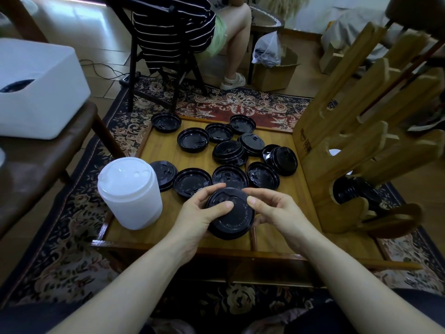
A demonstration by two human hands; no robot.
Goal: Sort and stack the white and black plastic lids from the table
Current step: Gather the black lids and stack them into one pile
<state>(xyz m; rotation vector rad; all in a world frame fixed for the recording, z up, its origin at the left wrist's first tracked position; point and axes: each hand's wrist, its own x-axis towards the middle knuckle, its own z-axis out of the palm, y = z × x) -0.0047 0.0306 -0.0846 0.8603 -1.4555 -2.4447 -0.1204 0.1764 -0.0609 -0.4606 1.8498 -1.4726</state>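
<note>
Held stack: a short stack of black lids (230, 213), lower centre of the frame, raised just above the near edge of the worktop (289, 227).
Left hand (199, 213): fingers curled round the left rim of the stack, thumb pressed flat on the top lid.
Right hand (272, 210): fingers curled under the right rim, thumb on the top edge; both hands have hold of the same stack.
Loose black lids (193, 140): about a dozen scattered across the centre and upper part of the worktop, some rim-up, some dome-up, several overlapping.
White lid stack (130, 192): tall column of white lids, left of the hands, standing upright on the worktop.
Wooden rack (356, 150): right of the frame, slotted; more black lids (349, 190) sit in its lower slot.
Handling, judged: thin moulded plastic, so light and slightly flexible; glossy, so likely to slide when stacked loosely.
Where to grip, judged: opposite points on the rim, which is the stiffest part; pressing the domed centre risks buckling it.
Nesting, judged: lids seat only when facing the same way, so rim-up ones need turning first.
Risk, judged: a tilted stack could fan out and spill.
</note>
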